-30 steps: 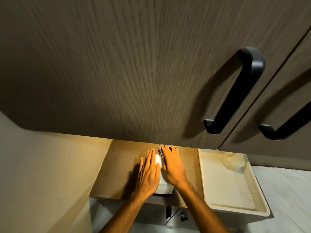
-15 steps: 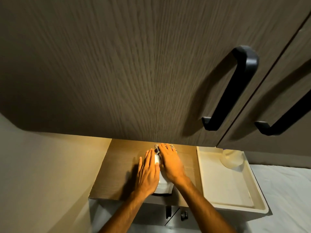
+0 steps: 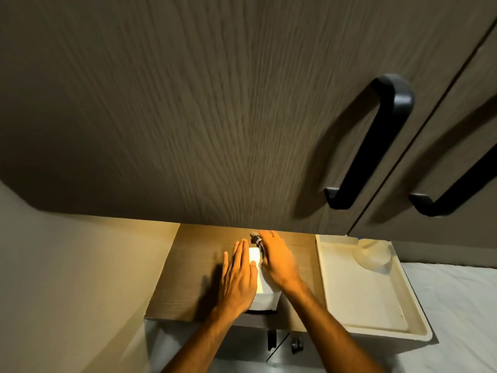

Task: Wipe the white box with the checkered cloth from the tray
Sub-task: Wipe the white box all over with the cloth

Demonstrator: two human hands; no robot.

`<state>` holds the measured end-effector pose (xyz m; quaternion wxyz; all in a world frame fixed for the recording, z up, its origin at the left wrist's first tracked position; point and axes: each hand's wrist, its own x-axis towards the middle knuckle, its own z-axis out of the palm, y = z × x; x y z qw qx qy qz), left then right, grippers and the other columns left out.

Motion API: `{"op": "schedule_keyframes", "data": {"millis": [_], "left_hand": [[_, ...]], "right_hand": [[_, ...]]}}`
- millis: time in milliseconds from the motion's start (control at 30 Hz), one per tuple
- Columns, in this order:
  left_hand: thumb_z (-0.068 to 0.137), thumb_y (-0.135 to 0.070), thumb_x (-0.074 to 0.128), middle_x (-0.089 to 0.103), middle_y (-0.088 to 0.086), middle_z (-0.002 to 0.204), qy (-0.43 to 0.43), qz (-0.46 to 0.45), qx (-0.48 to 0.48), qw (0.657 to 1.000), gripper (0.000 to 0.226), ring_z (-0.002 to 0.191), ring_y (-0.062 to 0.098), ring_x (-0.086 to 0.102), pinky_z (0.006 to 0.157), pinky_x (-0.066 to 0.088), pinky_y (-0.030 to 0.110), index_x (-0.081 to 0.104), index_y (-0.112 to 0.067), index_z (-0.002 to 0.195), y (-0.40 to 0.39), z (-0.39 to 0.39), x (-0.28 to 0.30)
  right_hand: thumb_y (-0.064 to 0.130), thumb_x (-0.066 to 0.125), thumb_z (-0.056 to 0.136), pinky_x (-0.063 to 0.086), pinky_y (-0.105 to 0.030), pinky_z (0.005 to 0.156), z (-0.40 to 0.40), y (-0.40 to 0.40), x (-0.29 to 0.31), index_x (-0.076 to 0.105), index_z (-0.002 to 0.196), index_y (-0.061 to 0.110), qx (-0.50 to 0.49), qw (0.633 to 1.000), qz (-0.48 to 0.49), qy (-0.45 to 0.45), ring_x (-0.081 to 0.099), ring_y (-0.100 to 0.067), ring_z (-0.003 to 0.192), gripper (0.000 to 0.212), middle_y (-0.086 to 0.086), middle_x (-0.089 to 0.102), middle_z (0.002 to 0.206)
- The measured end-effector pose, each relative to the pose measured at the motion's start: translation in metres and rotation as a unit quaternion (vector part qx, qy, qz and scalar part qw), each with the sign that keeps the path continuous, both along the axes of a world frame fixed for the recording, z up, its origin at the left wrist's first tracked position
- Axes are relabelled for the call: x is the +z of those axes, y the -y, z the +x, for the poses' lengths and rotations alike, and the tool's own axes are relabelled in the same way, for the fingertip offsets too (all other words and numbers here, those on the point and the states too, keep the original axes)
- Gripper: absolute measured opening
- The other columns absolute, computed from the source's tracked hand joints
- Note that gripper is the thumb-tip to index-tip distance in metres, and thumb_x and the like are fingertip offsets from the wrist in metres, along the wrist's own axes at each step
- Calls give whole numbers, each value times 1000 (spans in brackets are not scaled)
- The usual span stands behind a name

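A white box (image 3: 265, 297) stands on the wooden counter (image 3: 185, 278) near its front edge. My left hand (image 3: 238, 275) lies flat against the box's left side and top, fingers together. My right hand (image 3: 279, 261) presses flat on the box's right top, over the checkered cloth (image 3: 255, 239). Only a small bunched bit of that cloth shows past my fingertips; the rest is hidden under the palm. The cream tray (image 3: 363, 300) sits to the right of the box.
A dark wood cabinet door (image 3: 215, 103) with a black handle (image 3: 376, 138) hangs low overhead and fills most of the view. A translucent round lid or bowl (image 3: 373, 254) lies at the tray's far end. A wall closes in the left.
My right hand has slid farther back and right over the box, so the cloth now shows as a small bunch at my fingertips. More of the box top is bared between my hands.
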<state>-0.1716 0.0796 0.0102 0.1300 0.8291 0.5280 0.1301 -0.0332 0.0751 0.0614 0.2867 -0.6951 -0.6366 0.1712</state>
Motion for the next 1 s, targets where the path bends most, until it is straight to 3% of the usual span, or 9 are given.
{"op": "schedule_keyframes", "data": {"millis": [67,167,300,433,533,700,800,900,1000], "left_hand": [[105,-33,16,0,5,167,26,-10,9,1000,58,154,17,-5,127,-5,42,-3,-12,155,0,1,3],[105,-31,22,-2,6,166,12,3,6,1000,59,154,20,-3,125,-7,43,-1,-11,155,1,2,4],[106,-27,18,-4,7,167,-11,-2,-4,1000,56,153,21,-9,124,-11,42,-3,-11,155,1,1,5],[104,-29,10,-5,7,165,-1,-11,-11,1000,56,154,21,-7,125,-10,42,-3,-10,155,1,1,7],[105,-32,16,-1,5,166,37,-27,1,999,57,154,17,-4,127,-5,42,-2,-12,155,0,3,7],[100,-37,6,6,5,167,11,-3,-2,1000,61,154,17,-2,125,-8,41,4,-11,156,4,4,8],[98,-37,-2,3,7,167,-32,6,0,999,64,154,19,-4,126,-7,43,1,-10,156,3,4,9],[97,-34,-1,-3,12,166,-72,-4,1,997,64,154,25,-7,126,-6,47,-4,-7,155,3,5,7],[104,-35,23,-4,11,166,-85,-10,-6,996,63,153,26,-9,125,-8,50,-2,-9,155,2,5,5]], "right_hand": [[28,52,100,50,-33,105,-2,12,-4,50,137,29,-47,996,4,-80,56,-17,126,37,5,57,138],[39,44,103,23,-15,118,-19,52,-18,29,154,30,-60,990,21,-130,25,-1,149,54,16,28,161],[40,44,103,8,-31,127,-26,56,-23,15,157,28,-7,1000,-1,9,0,-6,154,63,14,6,165],[35,47,102,36,-41,117,-12,9,1,46,142,24,9,999,-22,48,40,-20,140,42,-1,48,150],[37,31,106,35,-47,118,-5,7,0,43,145,23,-96,992,-73,-27,32,-24,147,43,-5,39,157],[41,43,102,42,-9,94,-25,65,-23,17,156,26,-125,964,-46,-229,50,4,118,62,3,35,158],[39,48,101,41,-24,107,-26,66,-21,16,155,23,-128,972,-59,-190,44,-10,134,64,-4,30,162],[42,45,102,18,-28,122,-19,52,-12,1,158,19,-52,995,-80,-4,11,-20,155,75,-3,4,168],[37,40,105,3,-7,118,-19,38,-8,2,154,27,17,995,-89,-32,10,-13,154,63,1,9,168]]}}
